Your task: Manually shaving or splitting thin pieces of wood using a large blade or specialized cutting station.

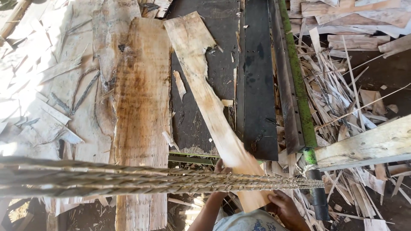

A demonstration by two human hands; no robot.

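Observation:
A long, pale strip of wood veneer lies slanted across a dark metal table, its torn far end at the top. My left hand grips the strip's near left edge, partly hidden behind a bundle of twisted ropes. My right hand holds the strip's near end at the bottom, fingers curled around its right edge. A wider brown veneer sheet lies beside the strip on the left.
A dark blade-like bar and a green pipe run along the table's right side. Scrap veneer slivers pile up at right, beside a wooden plank. More veneer sheets cover the left.

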